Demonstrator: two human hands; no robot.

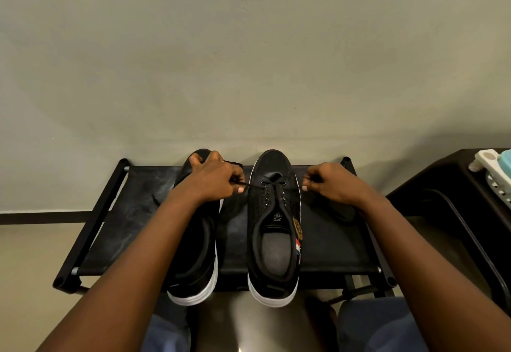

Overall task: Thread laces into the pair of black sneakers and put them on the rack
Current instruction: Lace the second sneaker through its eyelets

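Black lace (272,183) pinched at each end — left hand (214,178) and right hand (329,183), fingers curled. Lace drawn through right sneaker (273,230) on rack (132,213); left sneaker (197,268) beside it.

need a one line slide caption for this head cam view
Left hand and right hand pull a black lace taut through the front eyelets of the right-side sneaker on a black rack.
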